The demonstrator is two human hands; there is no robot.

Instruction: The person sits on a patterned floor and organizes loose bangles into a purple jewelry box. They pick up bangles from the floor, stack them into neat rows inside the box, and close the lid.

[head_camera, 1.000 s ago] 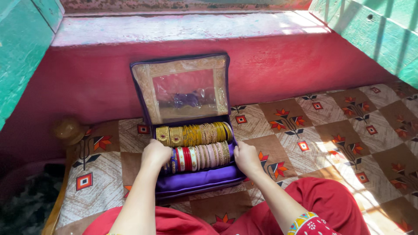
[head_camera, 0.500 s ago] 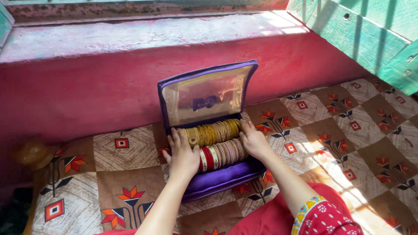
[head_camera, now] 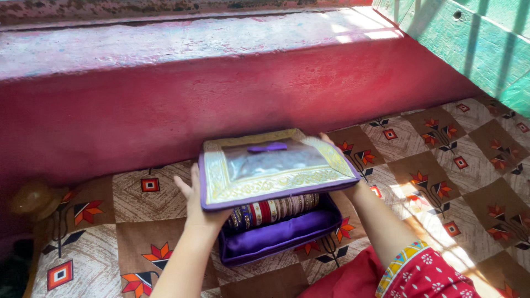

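Note:
A purple fabric bangle box (head_camera: 279, 237) lies on a patterned mat in front of me. Its lid (head_camera: 273, 168), gold-trimmed with a clear window and a small purple bow, is tilted down and nearly flat over the box. A row of red, white and gold bangles (head_camera: 273, 211) shows in the gap under the lid. My left hand (head_camera: 196, 201) grips the lid's left edge. My right hand (head_camera: 345, 165) holds the lid's right edge, mostly hidden behind it.
A dark red wall (head_camera: 221, 105) with a pale ledge rises just behind the box. A teal painted panel (head_camera: 475, 49) stands at the right. A brownish round object (head_camera: 36, 200) sits at the mat's left edge. My red-clothed knee (head_camera: 419, 276) is at bottom right.
The lid stood upright before; now both hands have swung it down over the bangles. My hands moved from the bangle rolls to the lid's edges. The view shifted left.

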